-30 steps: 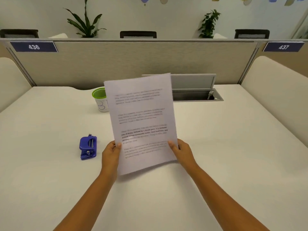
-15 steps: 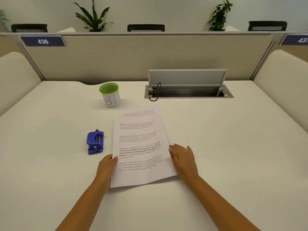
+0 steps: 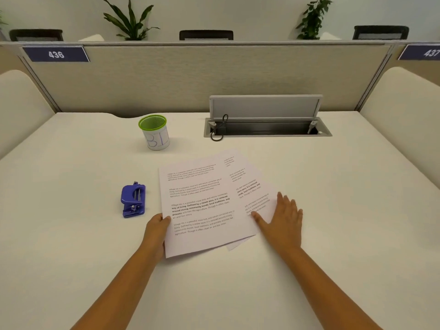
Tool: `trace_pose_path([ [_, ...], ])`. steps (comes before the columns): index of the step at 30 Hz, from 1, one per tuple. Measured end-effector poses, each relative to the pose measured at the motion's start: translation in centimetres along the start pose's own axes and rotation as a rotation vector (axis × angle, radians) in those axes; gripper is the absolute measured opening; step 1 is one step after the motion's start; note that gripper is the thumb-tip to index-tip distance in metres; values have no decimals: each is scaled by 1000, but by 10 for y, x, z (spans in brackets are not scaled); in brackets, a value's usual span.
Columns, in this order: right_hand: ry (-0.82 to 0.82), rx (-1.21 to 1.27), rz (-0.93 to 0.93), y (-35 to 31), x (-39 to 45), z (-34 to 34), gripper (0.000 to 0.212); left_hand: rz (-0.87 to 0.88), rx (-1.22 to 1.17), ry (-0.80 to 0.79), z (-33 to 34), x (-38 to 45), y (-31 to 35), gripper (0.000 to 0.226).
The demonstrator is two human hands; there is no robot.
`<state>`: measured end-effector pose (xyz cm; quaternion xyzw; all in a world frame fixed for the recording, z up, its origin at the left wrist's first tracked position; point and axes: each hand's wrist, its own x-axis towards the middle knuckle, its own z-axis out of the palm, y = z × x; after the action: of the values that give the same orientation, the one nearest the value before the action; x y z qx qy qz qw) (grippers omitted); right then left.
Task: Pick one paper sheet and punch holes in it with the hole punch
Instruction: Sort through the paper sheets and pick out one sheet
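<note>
Two printed paper sheets lie on the white desk. The top sheet (image 3: pixel 202 206) is pinched at its lower left edge by my left hand (image 3: pixel 157 228), thumb on top. The lower sheet (image 3: pixel 252 186) sticks out to the right from under it, and my right hand (image 3: pixel 282 216) rests flat on it with fingers spread. A small blue hole punch (image 3: pixel 133 200) sits on the desk just left of the top sheet, a short way above my left hand and untouched.
A green-rimmed mesh cup (image 3: pixel 156 133) marked with handwriting stands behind the sheets. An open cable hatch (image 3: pixel 266 129) with its grey lid up sits at the back right. A fabric divider (image 3: pixel 214 75) closes the far edge; padded side panels flank the desk.
The papers went from held upright to lying flat on the desk. The stack has now fanned apart: my right hand slid the lower sheet rightward while my left hand keeps the top sheet.
</note>
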<state>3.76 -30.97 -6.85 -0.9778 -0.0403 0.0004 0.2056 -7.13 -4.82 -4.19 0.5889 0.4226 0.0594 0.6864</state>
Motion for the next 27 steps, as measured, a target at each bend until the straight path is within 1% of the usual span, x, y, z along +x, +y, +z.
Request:
trace_pose_path([
  [2,-15,-17,-4,1,2,0,101,6,0,7,2,0,0,19],
  [6,-39,1,-11,2,4,-3,102,21,21,13,4,1,-2,20],
  [9,-92,-3,-29,4,5,-7,96,20,46,11,6,1,-2,20],
  [11,-97,12,-40,4,5,-10,89,23,61,9,6,2,-3,20],
  [14,-66,112,-88,1,-4,-9,66,24,68,13,6,3,-2,19],
  [17,-50,232,-59,0,-16,-5,48,21,62,7,4,1,-2,21],
  [21,79,411,0,2,-19,-9,40,27,55,-9,3,1,-3,21],
  [24,136,536,38,1,-16,-14,35,37,61,1,4,1,-3,22],
  [27,185,713,113,-4,-11,-25,35,45,72,23,2,0,-3,23],
])
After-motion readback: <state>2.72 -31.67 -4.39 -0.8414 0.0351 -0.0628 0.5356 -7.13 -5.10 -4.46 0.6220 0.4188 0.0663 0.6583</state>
